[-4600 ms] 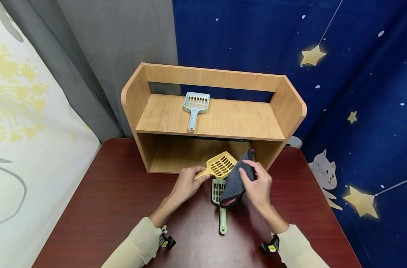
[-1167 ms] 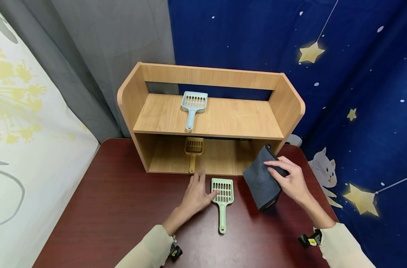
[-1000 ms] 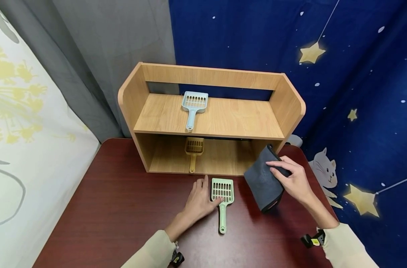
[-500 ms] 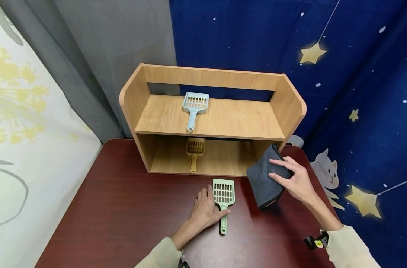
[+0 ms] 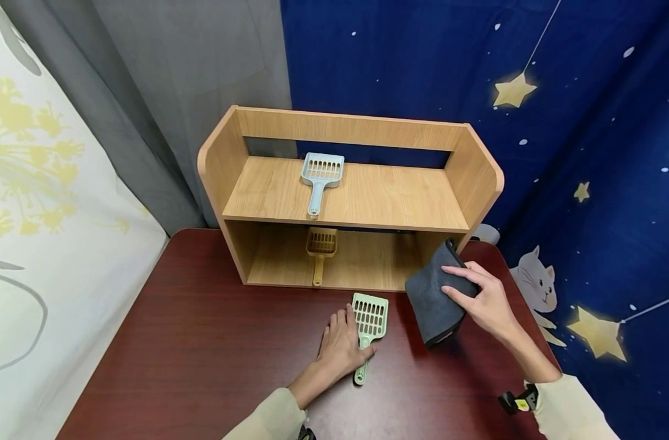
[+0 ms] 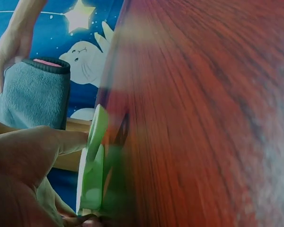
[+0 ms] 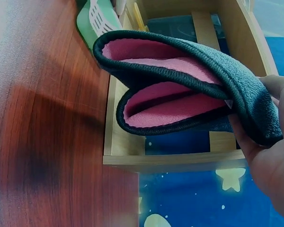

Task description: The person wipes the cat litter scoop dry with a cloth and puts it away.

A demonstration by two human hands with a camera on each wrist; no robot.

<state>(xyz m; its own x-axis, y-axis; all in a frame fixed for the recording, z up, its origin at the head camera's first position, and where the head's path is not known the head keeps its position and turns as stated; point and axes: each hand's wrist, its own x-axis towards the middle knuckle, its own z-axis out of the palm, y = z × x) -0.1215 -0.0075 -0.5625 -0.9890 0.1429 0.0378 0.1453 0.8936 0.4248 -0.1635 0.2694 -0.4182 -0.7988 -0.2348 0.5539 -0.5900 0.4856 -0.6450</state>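
Note:
A green slotted litter scoop (image 5: 370, 316) lies on the table in front of the shelf, its handle toward the person. My left hand (image 5: 340, 345) is at its left side in the head view. The thumb crosses the handle and the fingers lie along the head's edge, pinching the scoop; the left wrist view shows the thumb (image 6: 71, 141) against it. My right hand (image 5: 485, 302) holds a folded grey cloth (image 5: 436, 296) above the table, right of the scoop. The right wrist view shows the cloth's pink inner side (image 7: 175, 106) and dark edging.
A two-level wooden shelf (image 5: 400, 195) stands at the back of the dark red table (image 5: 213, 342). On its upper board lies a light blue litter scoop (image 5: 319, 180). A yellow litter scoop (image 5: 320, 250) lies in the lower compartment. Curtains hang behind.
The yellow scoop went from my left hand into the lower compartment. My left hand came back to the green scoop, which has turned slightly. My right hand moved right with the cloth.

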